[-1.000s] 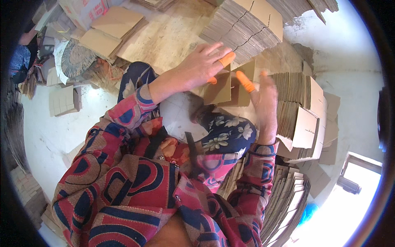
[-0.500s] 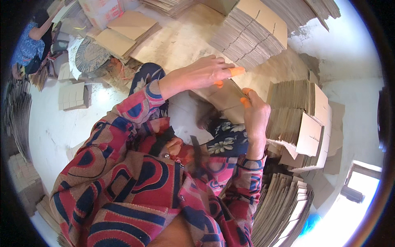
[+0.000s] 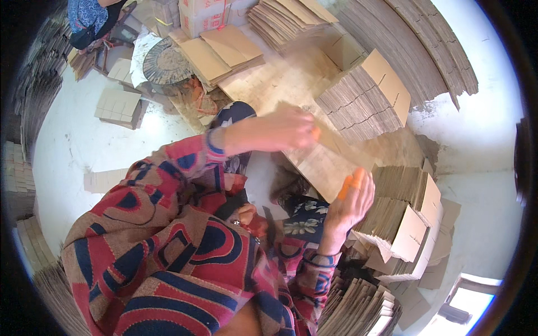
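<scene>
Floor (image 3: 73,148) is the biggest thing, pale, left of the grip and well apart from it. Board (image 3: 269,84), bare wood, lies below and beyond both hands. Stack (image 3: 364,103) of slotted sheets stands on it, just past the grip on the far right side. Pile (image 3: 392,196), also cardboard, is right of the right hand, near it. Bundle (image 3: 361,308) sits on the near side of the right wrist. Flats (image 3: 227,53) lie beyond the left hand, well apart.

Card (image 3: 343,144) is the thing in hand — thin, brown, badly smeared by motion, spanning the gap between the hands above the board. Left hand (image 3: 274,131) is at its left end, palm down, an orange tip by the near edge. Right hand (image 3: 350,204) is at the other end, lower, fingers bent; orange cots (image 3: 350,183) show on them.

Grip: hands set apart from each other, fingers look bent rather than spread, but blur hides the contact — cannot tell whether either one pinches the card or just touches it.

To handle it well, I'd say: take both ends by the edges, cots flat on the card, light even pressure so it doesn't crease. Level the two hands and leave clearance from the stack's near corner, since a snag there could bend the card.
</scene>
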The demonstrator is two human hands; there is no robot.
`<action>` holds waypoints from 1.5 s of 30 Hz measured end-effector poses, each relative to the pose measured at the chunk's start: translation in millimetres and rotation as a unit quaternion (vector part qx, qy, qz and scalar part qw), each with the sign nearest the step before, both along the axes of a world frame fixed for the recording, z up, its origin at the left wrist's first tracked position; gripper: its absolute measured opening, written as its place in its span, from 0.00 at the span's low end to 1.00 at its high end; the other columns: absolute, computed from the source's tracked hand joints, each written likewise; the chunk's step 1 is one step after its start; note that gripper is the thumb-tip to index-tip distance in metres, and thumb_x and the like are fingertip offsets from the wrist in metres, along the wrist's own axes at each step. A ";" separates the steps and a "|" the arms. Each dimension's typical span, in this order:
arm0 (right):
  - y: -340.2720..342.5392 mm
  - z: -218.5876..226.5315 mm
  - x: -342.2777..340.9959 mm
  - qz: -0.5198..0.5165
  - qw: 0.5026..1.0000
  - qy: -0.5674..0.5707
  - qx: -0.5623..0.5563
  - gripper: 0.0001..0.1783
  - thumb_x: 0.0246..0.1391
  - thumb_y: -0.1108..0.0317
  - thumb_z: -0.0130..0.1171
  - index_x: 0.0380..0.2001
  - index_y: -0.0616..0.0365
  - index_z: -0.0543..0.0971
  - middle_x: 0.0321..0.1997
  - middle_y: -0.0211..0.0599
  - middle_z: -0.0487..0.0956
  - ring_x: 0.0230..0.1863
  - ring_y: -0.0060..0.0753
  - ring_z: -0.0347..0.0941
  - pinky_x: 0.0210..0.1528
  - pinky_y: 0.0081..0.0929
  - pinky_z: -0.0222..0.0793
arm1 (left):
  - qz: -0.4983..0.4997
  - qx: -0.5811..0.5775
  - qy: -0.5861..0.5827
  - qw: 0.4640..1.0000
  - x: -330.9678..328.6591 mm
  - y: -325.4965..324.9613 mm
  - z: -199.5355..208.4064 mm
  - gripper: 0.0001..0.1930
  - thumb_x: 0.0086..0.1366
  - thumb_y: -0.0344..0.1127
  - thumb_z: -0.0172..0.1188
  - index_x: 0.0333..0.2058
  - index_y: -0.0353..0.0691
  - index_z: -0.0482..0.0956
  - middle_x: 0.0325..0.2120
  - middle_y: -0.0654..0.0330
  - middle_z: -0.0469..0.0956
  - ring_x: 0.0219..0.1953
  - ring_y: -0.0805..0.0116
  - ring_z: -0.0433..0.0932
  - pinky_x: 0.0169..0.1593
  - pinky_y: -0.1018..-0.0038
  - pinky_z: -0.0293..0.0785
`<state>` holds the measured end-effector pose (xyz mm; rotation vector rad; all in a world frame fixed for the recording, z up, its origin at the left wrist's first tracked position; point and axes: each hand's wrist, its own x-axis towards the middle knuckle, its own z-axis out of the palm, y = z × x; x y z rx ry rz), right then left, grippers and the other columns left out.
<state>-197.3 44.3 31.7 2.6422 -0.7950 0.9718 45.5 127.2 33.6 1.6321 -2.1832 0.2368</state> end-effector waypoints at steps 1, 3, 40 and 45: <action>5.3 -4.6 -7.5 -0.031 0.999 -0.035 -0.010 0.20 0.52 0.77 0.58 0.50 0.64 0.74 0.50 0.47 0.76 0.53 0.47 0.71 0.56 0.43 0.67 | 0.046 -0.052 -0.037 0.997 9.0 11.7 -2.5 0.14 0.52 0.31 0.55 0.39 0.36 0.74 0.33 0.60 0.74 0.37 0.64 0.74 0.36 0.69 0.72; 23.5 -13.0 -12.5 -0.090 0.993 -0.070 0.020 0.16 0.54 0.76 0.59 0.48 0.65 0.75 0.48 0.48 0.77 0.51 0.48 0.72 0.55 0.42 0.68 | 0.155 -0.113 -0.092 0.977 37.6 42.6 -5.3 0.20 0.51 0.29 0.54 0.46 0.34 0.74 0.38 0.58 0.74 0.39 0.64 0.74 0.38 0.70 0.73; -246.1 32.3 -149.3 -0.444 0.842 0.220 0.211 0.26 0.53 0.46 0.57 0.35 0.61 0.81 0.42 0.54 0.79 0.50 0.60 0.72 0.50 0.59 0.65 | 0.146 0.124 0.077 0.979 22.0 3.2 -115.3 0.10 0.57 0.36 0.61 0.30 0.35 0.75 0.25 0.52 0.78 0.33 0.53 0.76 0.41 0.62 0.68; -234.6 38.2 -138.8 -0.342 0.908 0.226 0.087 0.04 0.45 0.75 0.56 0.22 0.60 0.80 0.28 0.53 0.79 0.33 0.55 0.79 0.33 0.45 0.74 | 0.147 0.112 0.092 0.978 24.8 -1.1 -111.3 0.10 0.55 0.36 0.62 0.31 0.35 0.76 0.23 0.51 0.77 0.30 0.53 0.76 0.40 0.61 0.69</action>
